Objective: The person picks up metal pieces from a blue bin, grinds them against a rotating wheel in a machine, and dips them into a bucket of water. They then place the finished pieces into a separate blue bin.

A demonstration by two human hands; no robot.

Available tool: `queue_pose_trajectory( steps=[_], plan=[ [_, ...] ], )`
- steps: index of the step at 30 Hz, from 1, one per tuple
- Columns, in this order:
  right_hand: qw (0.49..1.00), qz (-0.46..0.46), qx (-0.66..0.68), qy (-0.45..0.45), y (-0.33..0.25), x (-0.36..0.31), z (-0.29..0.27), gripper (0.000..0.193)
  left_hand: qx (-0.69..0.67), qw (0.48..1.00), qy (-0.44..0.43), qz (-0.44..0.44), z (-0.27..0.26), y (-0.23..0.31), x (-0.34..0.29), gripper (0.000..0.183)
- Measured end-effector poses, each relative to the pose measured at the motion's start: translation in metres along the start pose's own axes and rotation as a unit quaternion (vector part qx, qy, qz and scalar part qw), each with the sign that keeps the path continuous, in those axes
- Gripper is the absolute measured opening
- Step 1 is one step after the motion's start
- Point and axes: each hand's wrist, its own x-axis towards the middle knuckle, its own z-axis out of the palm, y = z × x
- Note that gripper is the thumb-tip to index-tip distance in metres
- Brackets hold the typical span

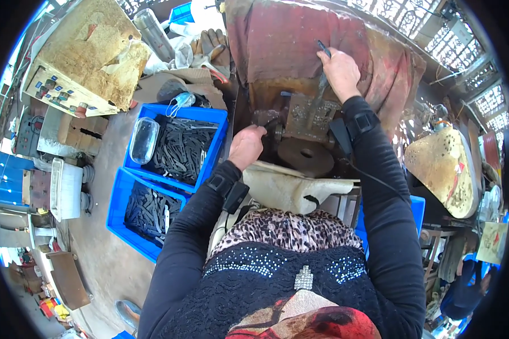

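My right hand is raised over the far part of the machine, its fingers closed round a slim dark tool whose tip sticks out above them. A blurred grey streak hangs below that hand toward a studded metal plate; I cannot tell whether it belongs to the tool. My left hand is closed at the machine's left side, fingertips toward a dark part in shadow. What it grips, if anything, is hidden. Between and below my hands lies a round brown disc with a central hole. A reddish cloth drapes the machine behind.
Two blue bins to my left hold many dark flat metal pieces; a clear plastic container rests in the far one. A stained control box stands far left. Gloves lie behind the bins. A pale sheet borders the machine's near side.
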Motion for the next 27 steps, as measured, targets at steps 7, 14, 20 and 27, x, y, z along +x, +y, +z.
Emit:
queue_pose_trajectory(
  steps=[7,14,20,27],
  plan=[
    [0.999,-0.042,-0.007,0.022,0.005,0.01,0.006,0.04,0.003,1.0,0.01,-0.002,0.003,-0.007,0.005,0.023],
    [0.998,-0.049,-0.033,0.033,0.008,0.006,0.014,0.043,0.011,1.0,-0.001,-0.015,0.003,-0.006,0.003,0.024],
    [0.998,-0.05,-0.035,0.034,0.007,0.006,0.015,0.043,0.011,1.0,-0.012,-0.011,0.004,-0.008,0.005,0.024],
    [0.996,-0.055,-0.037,0.062,0.006,0.004,0.014,0.036,0.011,1.0,-0.02,-0.009,0.004,-0.007,0.007,0.025]
  ],
)
